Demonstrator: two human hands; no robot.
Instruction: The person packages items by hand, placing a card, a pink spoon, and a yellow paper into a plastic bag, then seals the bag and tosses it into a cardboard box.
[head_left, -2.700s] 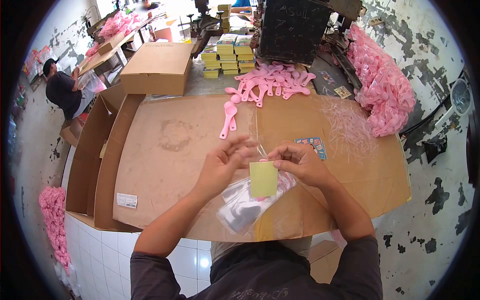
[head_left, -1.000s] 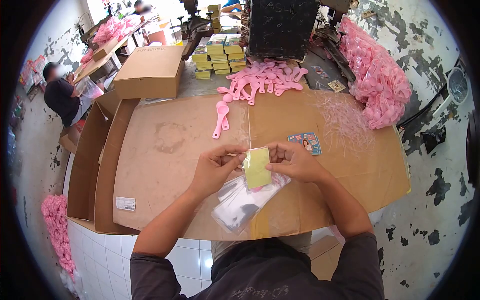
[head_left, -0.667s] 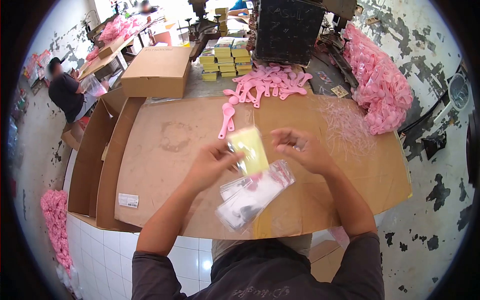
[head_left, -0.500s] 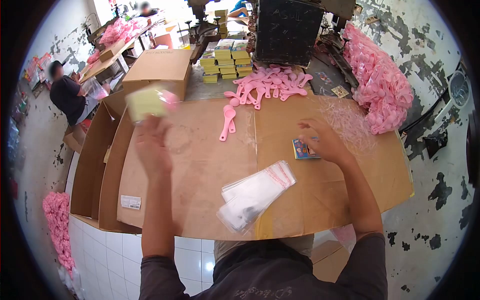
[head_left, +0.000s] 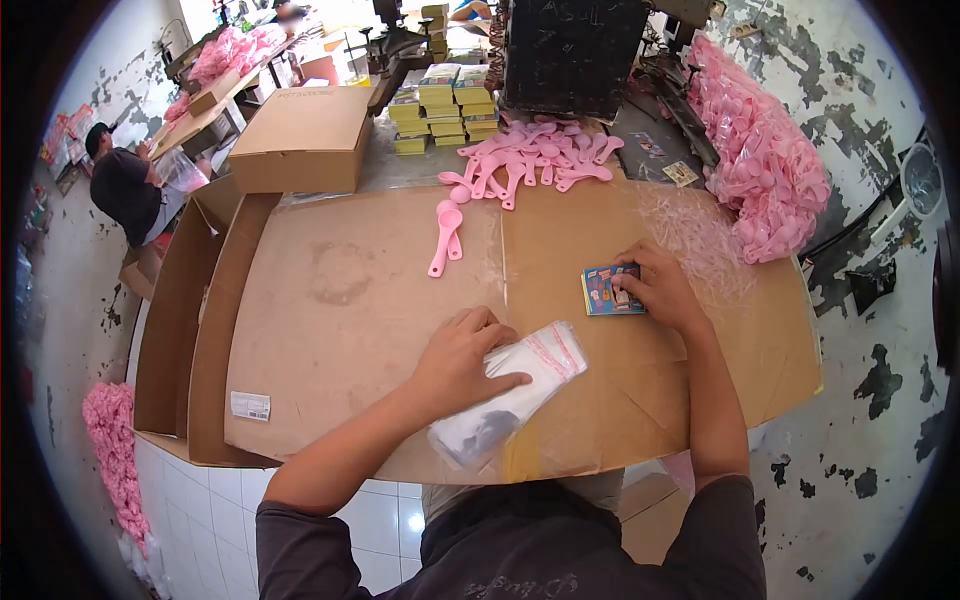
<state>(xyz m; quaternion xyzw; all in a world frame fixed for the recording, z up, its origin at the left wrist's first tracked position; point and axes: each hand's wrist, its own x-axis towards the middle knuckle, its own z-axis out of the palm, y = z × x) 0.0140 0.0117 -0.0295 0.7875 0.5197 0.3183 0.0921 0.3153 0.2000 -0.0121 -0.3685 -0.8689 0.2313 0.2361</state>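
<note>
Bags of clear, flat plastic lie stacked on the brown cardboard sheet, your left hand loosely curved over them, thumb and fingers apart. Your right hand touches the small blue printed cards; its grip I cannot tell. Right, a bulging transparent sack holds pink plastic scoops; left, an open brown cardboard box stands, contents unclear.

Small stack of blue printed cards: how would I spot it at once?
Find the broad brown cardboard work surface. Right of its middle, partly under the person's right hand, lies the small stack of blue printed cards. Its colourful top sets it apart from the transparent plastic sleeves under the left hand.
</note>
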